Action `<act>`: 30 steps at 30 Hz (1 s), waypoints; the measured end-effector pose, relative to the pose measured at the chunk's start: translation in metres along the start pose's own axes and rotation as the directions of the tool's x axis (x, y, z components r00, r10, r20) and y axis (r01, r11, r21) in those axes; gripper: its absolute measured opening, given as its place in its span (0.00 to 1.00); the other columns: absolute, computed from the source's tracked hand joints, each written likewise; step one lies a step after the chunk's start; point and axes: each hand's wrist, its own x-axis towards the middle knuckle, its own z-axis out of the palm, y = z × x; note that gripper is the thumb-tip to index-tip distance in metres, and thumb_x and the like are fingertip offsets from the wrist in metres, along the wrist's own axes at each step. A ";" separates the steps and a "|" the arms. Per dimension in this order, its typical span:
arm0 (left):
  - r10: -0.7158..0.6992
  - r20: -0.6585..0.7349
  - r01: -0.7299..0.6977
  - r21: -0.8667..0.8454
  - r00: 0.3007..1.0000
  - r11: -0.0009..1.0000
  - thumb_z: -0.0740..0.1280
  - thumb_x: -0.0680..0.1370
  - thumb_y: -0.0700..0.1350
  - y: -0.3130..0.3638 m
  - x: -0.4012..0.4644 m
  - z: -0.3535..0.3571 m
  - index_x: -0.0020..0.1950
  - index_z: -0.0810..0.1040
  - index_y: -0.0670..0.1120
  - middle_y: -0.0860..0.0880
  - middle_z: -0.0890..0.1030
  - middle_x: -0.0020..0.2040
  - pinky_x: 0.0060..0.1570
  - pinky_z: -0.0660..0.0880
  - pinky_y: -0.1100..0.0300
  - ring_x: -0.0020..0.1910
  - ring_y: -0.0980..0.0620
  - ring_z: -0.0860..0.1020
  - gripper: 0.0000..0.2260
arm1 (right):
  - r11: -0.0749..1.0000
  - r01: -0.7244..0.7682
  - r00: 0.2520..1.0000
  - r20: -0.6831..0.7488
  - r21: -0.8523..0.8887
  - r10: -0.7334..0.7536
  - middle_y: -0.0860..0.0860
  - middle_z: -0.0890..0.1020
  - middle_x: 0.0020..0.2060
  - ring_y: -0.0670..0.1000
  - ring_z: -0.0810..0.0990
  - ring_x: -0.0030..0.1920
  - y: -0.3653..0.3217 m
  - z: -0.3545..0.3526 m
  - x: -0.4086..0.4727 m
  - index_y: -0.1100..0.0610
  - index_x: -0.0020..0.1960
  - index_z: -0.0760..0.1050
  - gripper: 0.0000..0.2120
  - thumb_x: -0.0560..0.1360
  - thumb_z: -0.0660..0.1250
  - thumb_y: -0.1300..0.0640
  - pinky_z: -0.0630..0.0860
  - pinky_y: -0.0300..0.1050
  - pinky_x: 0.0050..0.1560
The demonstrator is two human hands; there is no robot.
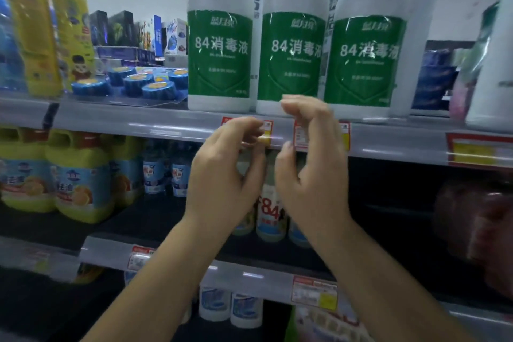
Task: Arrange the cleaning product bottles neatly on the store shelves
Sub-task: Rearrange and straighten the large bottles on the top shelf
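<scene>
Three white bottles with green labels stand side by side at the front of the upper shelf (pixel 166 122): a left bottle (pixel 220 36), a middle bottle (pixel 291 44) and a right bottle (pixel 366 47). More white bottles stand behind them. My left hand (pixel 224 172) and my right hand (pixel 311 164) are raised just below the shelf's front edge, under the middle bottle. Both hands have curled, spread fingers and hold nothing. Between them, on the shelf below, a small "84" bottle (pixel 270 211) shows.
Yellow bottles (pixel 30 28) and blue round packs (pixel 138 83) sit on the upper shelf's left. Yellow jugs (pixel 80 180) and small blue-label bottles (pixel 152 172) fill the middle shelf. White bottles (pixel 230 308) stand on the lowest shelf. Price tags (pixel 302 134) line the shelf edges.
</scene>
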 end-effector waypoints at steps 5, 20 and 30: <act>0.046 0.140 -0.048 0.013 0.989 0.999 0.60 0.73 0.45 0.017 0.040 0.026 0.60 0.74 0.41 0.47 0.79 0.53 0.49 0.74 0.61 0.50 0.53 0.76 0.16 | 0.984 -0.024 1.000 -0.010 -0.176 0.023 0.49 0.71 0.52 0.45 0.71 0.55 0.029 -0.041 0.046 0.65 0.58 0.70 0.19 0.68 0.60 0.70 0.68 0.32 0.60; 0.095 0.190 -0.104 0.039 0.977 0.994 0.66 0.74 0.43 0.074 0.111 0.104 0.72 0.59 0.45 0.46 0.64 0.71 0.63 0.58 0.61 0.69 0.48 0.63 0.29 | 0.844 -0.180 0.972 0.041 -0.505 0.232 0.48 0.68 0.53 0.45 0.68 0.54 0.094 -0.159 0.126 0.61 0.64 0.66 0.20 0.73 0.63 0.64 0.62 0.34 0.53; -0.151 0.105 0.138 0.117 0.983 0.983 0.68 0.73 0.47 0.081 0.128 0.130 0.74 0.50 0.45 0.45 0.55 0.74 0.72 0.56 0.52 0.73 0.46 0.55 0.36 | 0.900 -0.334 0.823 0.379 -0.278 0.423 0.49 0.72 0.55 0.49 0.72 0.55 0.109 -0.145 0.157 0.57 0.69 0.59 0.28 0.74 0.67 0.54 0.73 0.45 0.56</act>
